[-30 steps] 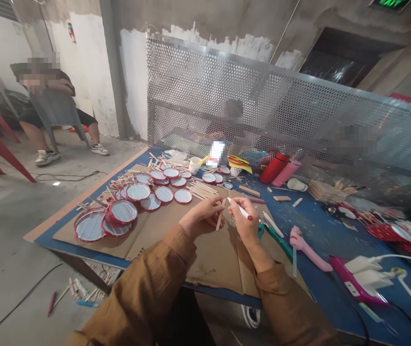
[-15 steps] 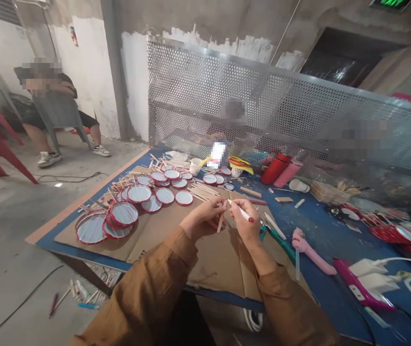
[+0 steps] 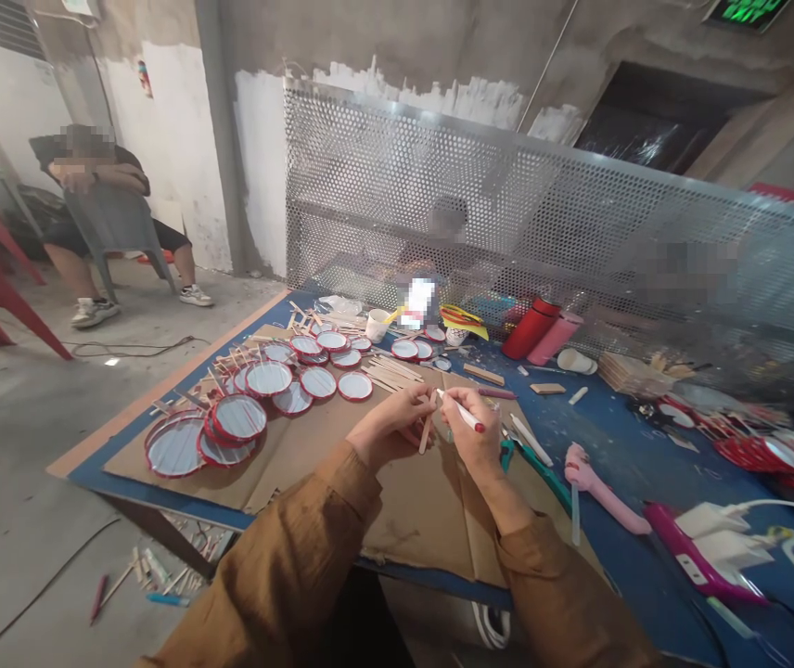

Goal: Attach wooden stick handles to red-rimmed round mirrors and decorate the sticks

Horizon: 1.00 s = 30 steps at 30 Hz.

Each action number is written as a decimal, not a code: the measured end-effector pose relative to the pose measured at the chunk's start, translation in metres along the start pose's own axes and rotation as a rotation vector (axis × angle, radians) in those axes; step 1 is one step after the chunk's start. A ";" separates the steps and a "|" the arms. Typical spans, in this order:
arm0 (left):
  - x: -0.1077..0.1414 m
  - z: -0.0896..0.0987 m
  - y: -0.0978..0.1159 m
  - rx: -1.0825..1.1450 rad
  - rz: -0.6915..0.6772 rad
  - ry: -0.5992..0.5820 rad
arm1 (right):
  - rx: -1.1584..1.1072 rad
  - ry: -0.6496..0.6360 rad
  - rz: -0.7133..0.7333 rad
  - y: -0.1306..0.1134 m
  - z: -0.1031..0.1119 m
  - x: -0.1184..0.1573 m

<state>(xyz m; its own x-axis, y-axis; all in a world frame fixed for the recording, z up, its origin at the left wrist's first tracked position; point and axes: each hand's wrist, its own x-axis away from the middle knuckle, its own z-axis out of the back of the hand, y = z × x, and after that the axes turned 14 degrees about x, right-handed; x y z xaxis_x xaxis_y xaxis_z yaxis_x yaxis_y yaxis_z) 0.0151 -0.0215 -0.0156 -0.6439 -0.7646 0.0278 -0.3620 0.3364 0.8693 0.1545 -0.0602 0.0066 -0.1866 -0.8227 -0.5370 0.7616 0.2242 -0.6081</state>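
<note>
My left hand (image 3: 390,425) is shut on a thin wooden craft stick (image 3: 427,431), which stands tilted, its lower end below my fingers. My right hand (image 3: 473,438) grips a white marker pen (image 3: 463,413) with a red end, its tip close to the stick's top. Both hands are above a brown cardboard sheet (image 3: 411,515) on a blue table. To the left of my hands lie several round red-rimmed discs (image 3: 240,417), some overlapping and some with sticks beneath them. Loose craft sticks (image 3: 387,369) lie beyond my hands.
Right of my hands lie green-handled pliers (image 3: 543,475), a pink glue gun (image 3: 602,494) and a magenta power strip (image 3: 699,557). A red flask (image 3: 531,329) stands near a perforated metal screen (image 3: 473,204). A seated person (image 3: 101,209) is at far left.
The whole scene sits slightly lower in the view and has shifted a little. My hands keep their hold on the stick and pen, with no clear change in grip.
</note>
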 end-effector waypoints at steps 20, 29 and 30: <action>-0.004 0.001 0.000 -0.023 0.005 0.003 | -0.018 0.010 -0.025 0.000 0.000 0.000; -0.006 0.006 -0.002 -0.071 0.016 -0.005 | -0.020 0.006 -0.056 0.002 0.001 0.001; -0.005 0.005 -0.002 -0.055 0.009 -0.006 | -0.021 0.008 -0.053 0.001 0.001 0.001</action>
<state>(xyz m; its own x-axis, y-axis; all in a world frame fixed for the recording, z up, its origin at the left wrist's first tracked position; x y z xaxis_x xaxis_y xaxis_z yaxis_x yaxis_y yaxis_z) 0.0158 -0.0154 -0.0199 -0.6513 -0.7581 0.0328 -0.3188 0.3126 0.8948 0.1553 -0.0612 0.0061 -0.2315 -0.8295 -0.5082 0.7374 0.1911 -0.6479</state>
